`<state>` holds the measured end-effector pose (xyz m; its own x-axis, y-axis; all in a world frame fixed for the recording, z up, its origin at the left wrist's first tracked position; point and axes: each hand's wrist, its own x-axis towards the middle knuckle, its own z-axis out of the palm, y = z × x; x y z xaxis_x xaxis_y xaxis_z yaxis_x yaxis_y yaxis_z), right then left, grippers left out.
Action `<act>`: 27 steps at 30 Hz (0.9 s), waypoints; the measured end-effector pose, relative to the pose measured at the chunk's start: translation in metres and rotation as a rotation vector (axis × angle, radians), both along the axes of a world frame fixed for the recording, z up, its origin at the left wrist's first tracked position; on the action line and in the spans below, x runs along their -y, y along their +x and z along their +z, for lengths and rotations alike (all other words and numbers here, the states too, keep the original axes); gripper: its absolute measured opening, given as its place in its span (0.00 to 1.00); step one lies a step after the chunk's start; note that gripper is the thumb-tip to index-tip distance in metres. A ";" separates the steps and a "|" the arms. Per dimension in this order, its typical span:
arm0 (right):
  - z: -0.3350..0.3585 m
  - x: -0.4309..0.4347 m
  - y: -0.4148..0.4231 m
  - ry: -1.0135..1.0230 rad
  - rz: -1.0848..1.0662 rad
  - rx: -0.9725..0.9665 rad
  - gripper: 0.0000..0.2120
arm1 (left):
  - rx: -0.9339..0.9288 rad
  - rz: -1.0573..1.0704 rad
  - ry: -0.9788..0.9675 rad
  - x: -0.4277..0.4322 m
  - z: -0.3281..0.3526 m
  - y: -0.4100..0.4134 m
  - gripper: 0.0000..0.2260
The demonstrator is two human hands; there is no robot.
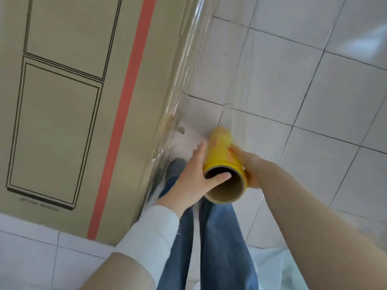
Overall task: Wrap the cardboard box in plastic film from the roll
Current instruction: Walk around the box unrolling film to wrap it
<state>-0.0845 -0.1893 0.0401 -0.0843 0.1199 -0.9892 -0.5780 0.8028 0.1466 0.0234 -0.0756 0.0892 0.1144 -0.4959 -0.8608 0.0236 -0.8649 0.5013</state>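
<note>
A tall, stiff cardboard box (62,101) with an orange stripe is filling the view from 9 to 12 o'clock. Thin, clingy plastic film (188,55) is glinting along its edge. Toward 5 o'clock, your left hand (186,185) is hooking its thumb inside the light yellow roll's (219,147) rigid cardboard core, likely the surest hold. Your right hand's (251,166) fingers are clasping the far side.

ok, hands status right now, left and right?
left hand: holds the film roll, thumb hooked inside its cardboard core.
right hand: grips the same roll from the opposite side.
</note>
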 end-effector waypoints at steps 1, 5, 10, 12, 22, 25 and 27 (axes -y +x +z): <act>0.000 -0.002 0.002 -0.003 0.016 0.004 0.29 | 0.001 -0.057 -0.029 -0.001 -0.002 0.004 0.40; -0.006 -0.009 0.006 -0.028 -0.033 0.056 0.29 | 0.122 -0.105 -0.124 -0.004 -0.012 0.015 0.29; -0.002 -0.020 0.002 -0.020 -0.060 0.041 0.28 | 0.223 0.032 -0.144 -0.025 -0.004 0.000 0.27; -0.016 -0.025 -0.006 -0.027 -0.020 0.022 0.34 | 0.230 0.172 -0.130 -0.036 -0.005 -0.009 0.26; -0.037 -0.062 -0.017 0.021 -0.130 0.102 0.24 | 0.204 0.352 -0.015 -0.084 -0.006 -0.050 0.21; -0.025 -0.076 -0.016 0.049 -0.137 0.085 0.27 | 0.073 0.277 0.011 -0.092 -0.008 -0.029 0.41; -0.024 -0.089 -0.017 0.057 -0.119 0.079 0.27 | 0.019 0.082 0.022 -0.082 -0.008 -0.013 0.45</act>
